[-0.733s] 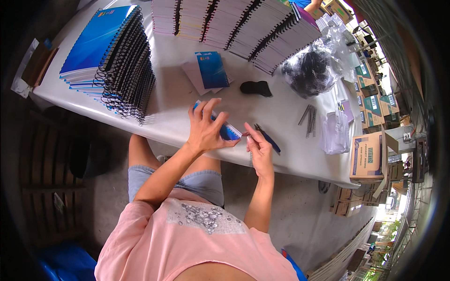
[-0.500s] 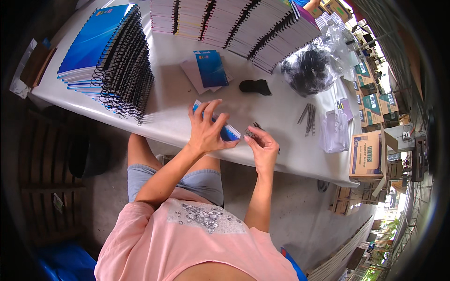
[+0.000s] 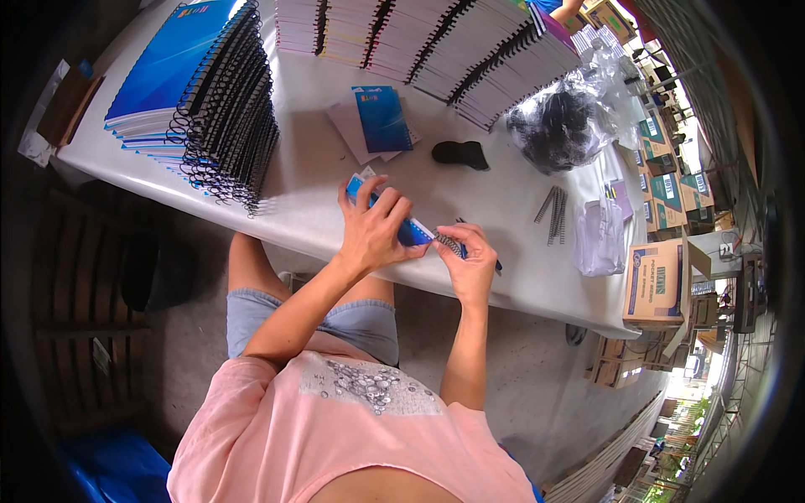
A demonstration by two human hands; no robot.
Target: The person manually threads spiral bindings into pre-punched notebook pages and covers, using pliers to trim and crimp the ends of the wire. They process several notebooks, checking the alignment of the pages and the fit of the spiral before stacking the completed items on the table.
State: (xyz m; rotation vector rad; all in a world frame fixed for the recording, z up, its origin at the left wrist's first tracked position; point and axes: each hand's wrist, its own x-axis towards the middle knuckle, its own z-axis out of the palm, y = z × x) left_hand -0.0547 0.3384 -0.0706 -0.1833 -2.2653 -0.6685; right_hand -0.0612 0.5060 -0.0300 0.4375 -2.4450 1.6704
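Observation:
My left hand (image 3: pixel 370 228) grips a small blue-covered notepad (image 3: pixel 412 232), tilted on its edge near the front of the table. At the pad's right end, my right hand (image 3: pixel 470 267) pinches a dark wire spiral coil (image 3: pixel 448 242), whose tip meets the punched edge. Whether the coil is threaded into the holes is too small to tell. Partly hidden behind my right hand lies a tool with blue parts (image 3: pixel 499 267). Beyond my hands lie another blue notepad (image 3: pixel 382 121) on loose pale sheets and a black, rounded object (image 3: pixel 459 154).
Spiral-bound blue notebooks (image 3: pixel 180 63) form a tall stack at left. Rows of bound notebooks (image 3: pixel 402 42) line the far side. Toward the right are a plastic bag of black coils (image 3: pixel 549 126), loose coils (image 3: pixel 553 214), a clear plastic pack (image 3: pixel 599 239) and a cardboard box (image 3: pixel 654 282).
My right hand has shifted slightly, bringing the coil closer against the notepad's corner. The left-hand fingers have drawn a little closer together over the pad.

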